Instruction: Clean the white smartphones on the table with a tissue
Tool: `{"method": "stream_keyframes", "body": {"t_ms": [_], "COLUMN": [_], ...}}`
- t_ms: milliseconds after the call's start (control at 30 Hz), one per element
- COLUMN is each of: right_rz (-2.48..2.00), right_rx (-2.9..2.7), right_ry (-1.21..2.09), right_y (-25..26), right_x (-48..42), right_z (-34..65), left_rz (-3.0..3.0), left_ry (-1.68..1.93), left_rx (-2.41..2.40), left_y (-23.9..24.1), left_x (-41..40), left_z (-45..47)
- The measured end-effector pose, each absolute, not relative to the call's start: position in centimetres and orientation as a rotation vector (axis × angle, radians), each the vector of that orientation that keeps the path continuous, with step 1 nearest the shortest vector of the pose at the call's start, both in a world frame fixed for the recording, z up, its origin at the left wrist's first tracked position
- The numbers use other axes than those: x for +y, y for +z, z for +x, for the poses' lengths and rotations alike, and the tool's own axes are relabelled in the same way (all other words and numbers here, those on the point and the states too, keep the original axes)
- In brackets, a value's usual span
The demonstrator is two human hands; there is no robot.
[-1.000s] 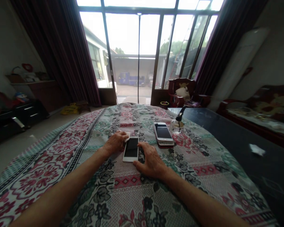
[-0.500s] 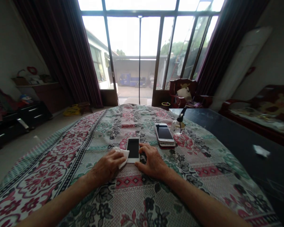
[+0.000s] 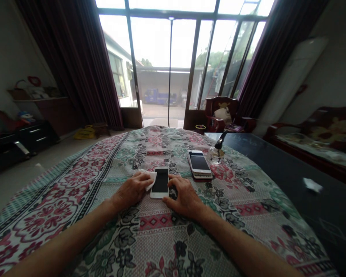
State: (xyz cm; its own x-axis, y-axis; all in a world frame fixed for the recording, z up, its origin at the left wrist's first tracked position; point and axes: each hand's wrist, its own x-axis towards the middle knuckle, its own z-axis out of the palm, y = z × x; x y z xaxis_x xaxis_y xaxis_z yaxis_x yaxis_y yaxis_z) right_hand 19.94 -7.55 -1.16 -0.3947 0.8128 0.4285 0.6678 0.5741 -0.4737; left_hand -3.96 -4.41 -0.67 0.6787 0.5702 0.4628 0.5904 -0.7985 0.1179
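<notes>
A white phone (image 3: 160, 182) with a dark screen lies flat on the flowered cloth (image 3: 109, 161) in front of me. My left hand (image 3: 132, 190) is closed on a small white wipe (image 3: 150, 179) that touches the phone's left edge. Resting against the phone's right edge, my right hand (image 3: 184, 196) lies on the cloth with its fingers curled lightly and holds the phone steady.
A stack of phones (image 3: 199, 164) lies further back to the right, with a small glass spray bottle (image 3: 216, 152) beside it. To the right is a dark glossy tabletop (image 3: 279, 169) with a white scrap (image 3: 311, 184). Glass doors, curtains and a wooden chair stand behind.
My left hand with the wipe went from the phone's top left corner down towards its lower left, then back up to mid-edge. The right hand stayed at the phone's right side.
</notes>
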Motion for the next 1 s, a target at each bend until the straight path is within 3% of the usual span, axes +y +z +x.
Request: {"method": "stream_keyframes", "body": {"t_ms": [767, 1000], "right_rz": [-1.166, -1.167], "right_rx": [-2.191, -2.232], "right_ry": [0.305, 0.404], "right_y": [-0.7, -0.3], "right_x": [-5.5, -3.1], "right_z": [20.0, 20.0], "left_rz": [-2.864, -2.829], "left_ry": [-0.558, -0.640], "left_rx": [-0.972, -0.969], "left_y": [0.4, -0.2], "left_x": [-5.6, -4.3], "left_z": [-4.1, -4.3]}}
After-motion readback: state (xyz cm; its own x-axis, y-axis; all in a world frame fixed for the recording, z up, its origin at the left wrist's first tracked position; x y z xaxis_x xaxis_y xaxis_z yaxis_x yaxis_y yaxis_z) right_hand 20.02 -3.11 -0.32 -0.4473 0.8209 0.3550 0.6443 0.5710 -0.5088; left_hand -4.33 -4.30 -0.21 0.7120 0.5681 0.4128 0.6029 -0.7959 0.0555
